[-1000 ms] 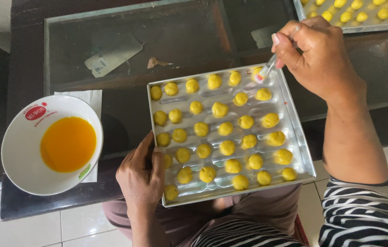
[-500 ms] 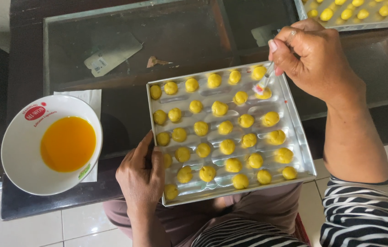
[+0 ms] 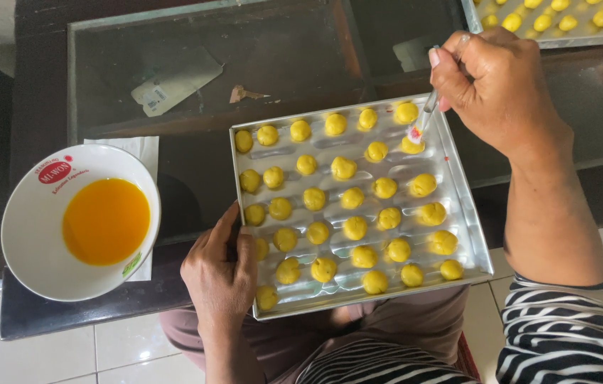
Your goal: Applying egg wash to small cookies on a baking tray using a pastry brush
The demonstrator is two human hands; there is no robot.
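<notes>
Brush [image 3: 421,122] tip has dropped from the top-right dough ball onto the next one down in that right column [image 3: 412,144] — glazing moves along the tray [image 3: 466,213] at the counter edge. Right hand [image 3: 500,85] pinches the brush handle; left hand [image 3: 219,274] stays clamped on the tray's near-left rim, bowl of yellow wash [image 3: 81,222] to its left.

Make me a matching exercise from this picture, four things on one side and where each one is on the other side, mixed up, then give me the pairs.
Things:
1. white bowl
2. brush
3. left hand
4. second tray

Places:
A. gripping the near left edge of the baking tray
B. far right corner of the table
C. left of the baking tray, holding orange liquid
D. in the right hand, tip on a dough ball

Pairs: 1-C, 2-D, 3-A, 4-B
</notes>
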